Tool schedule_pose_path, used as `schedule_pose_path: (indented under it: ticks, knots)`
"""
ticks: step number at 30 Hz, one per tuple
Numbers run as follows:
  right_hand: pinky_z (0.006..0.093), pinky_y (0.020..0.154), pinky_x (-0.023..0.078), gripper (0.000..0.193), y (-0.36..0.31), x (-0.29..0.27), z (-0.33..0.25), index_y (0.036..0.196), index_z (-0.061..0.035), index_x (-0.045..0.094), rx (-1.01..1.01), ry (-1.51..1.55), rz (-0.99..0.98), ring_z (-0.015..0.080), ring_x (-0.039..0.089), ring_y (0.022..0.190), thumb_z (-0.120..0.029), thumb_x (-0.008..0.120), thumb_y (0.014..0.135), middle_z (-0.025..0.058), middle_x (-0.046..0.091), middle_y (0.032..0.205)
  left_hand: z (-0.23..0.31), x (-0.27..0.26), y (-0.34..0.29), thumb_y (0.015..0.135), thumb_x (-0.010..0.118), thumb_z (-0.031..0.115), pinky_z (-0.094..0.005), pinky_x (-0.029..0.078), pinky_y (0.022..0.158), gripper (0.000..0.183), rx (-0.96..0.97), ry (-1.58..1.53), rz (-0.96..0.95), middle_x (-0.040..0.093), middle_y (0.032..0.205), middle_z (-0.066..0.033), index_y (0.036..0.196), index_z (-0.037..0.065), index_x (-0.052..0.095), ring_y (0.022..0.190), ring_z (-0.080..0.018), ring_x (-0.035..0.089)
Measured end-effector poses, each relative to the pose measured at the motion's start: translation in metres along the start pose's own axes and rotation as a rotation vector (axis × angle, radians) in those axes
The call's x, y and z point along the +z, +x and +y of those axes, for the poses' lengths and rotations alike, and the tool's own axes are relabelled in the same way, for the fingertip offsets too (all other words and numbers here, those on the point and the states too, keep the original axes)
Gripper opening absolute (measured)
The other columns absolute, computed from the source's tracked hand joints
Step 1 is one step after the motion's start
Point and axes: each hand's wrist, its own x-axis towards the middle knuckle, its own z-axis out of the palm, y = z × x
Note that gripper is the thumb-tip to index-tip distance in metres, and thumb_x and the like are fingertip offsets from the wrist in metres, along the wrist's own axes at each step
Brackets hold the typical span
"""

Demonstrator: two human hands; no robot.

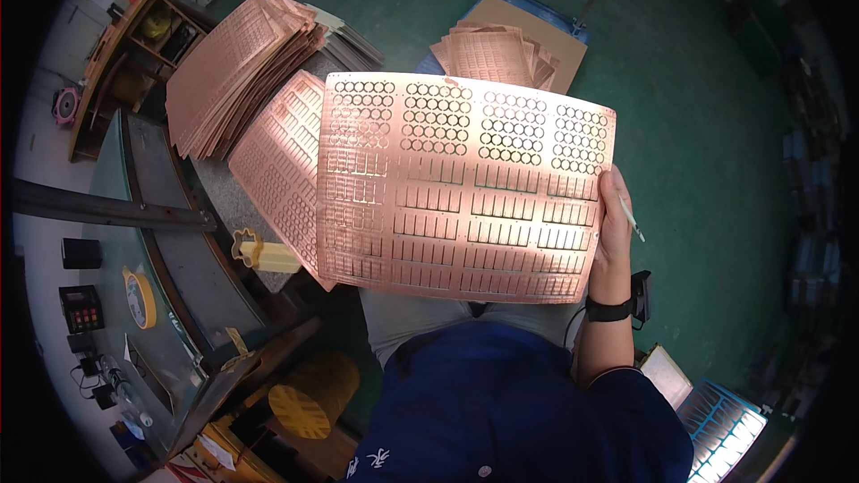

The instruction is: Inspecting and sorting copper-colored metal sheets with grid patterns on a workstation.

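Note:
A copper-coloured panel [431, 188], patterned with rows of rings and small rectangles, is held up in front of me. My right hand [614, 231] grips its right edge, with the thumb on the face and the other fingers hidden behind. A thin white pen-like stick [633, 220] also sticks out from this hand. My left hand does not show; the panel may cover it. Behind the panel's left side, a similar copper panel [279, 181] lies at a slant on a grey surface [213, 181]. A tall, uneven stack of copper panels [240, 72] stands beyond it.
On a blue cart [573, 33] ahead, more copper panels [490, 57] lie on cardboard. A yellow plastic piece [268, 256] sits near the slanted panel. At left, a glass-topped bench [170, 349] holds a yellow tape roll [148, 300]; a dark metal bar [107, 206] crosses it.

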Motion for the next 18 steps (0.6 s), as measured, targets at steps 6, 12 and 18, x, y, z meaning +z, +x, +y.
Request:
schedule_pose_path:
  ticks: [6,12,18]
  knots:
    - [0.0278,0.080,0.052,0.029,0.002,0.002,0.001,0.112,0.0044,0.050,-0.017,0.015,0.004,0.0186,0.062,0.094,-0.018,0.046,0.094,0.0157,0.060,0.108,0.006,-0.006,-0.007,0.090,0.049,0.028,-0.0291,0.047,0.071,0.028,-0.010,0.066,-0.027,0.059,0.087,-0.0075,0.094,0.001,0.056,0.076,-0.0161,0.056]
    - [0.0280,0.080,0.051,0.027,0.004,0.002,0.001,0.110,0.0037,0.050,-0.026,0.011,-0.002,0.0176,0.061,0.094,-0.017,0.044,0.095,0.0153,0.059,0.108,0.024,-0.019,-0.021,0.090,0.049,0.027,-0.0288,0.047,0.070,0.027,-0.011,0.200,-0.076,0.059,0.086,-0.0073,0.093,0.001,0.056,0.075,-0.0159,0.056]
    - [0.0275,0.080,0.052,0.029,0.004,0.004,0.000,0.112,0.0042,0.049,-0.031,-0.023,0.008,0.0174,0.061,0.094,-0.018,0.044,0.095,0.0152,0.059,0.108,0.061,-0.046,-0.049,0.090,0.049,0.026,-0.0285,0.047,0.069,0.027,-0.020,0.411,-0.136,0.059,0.085,-0.0072,0.092,0.000,0.056,0.074,-0.0157,0.056]
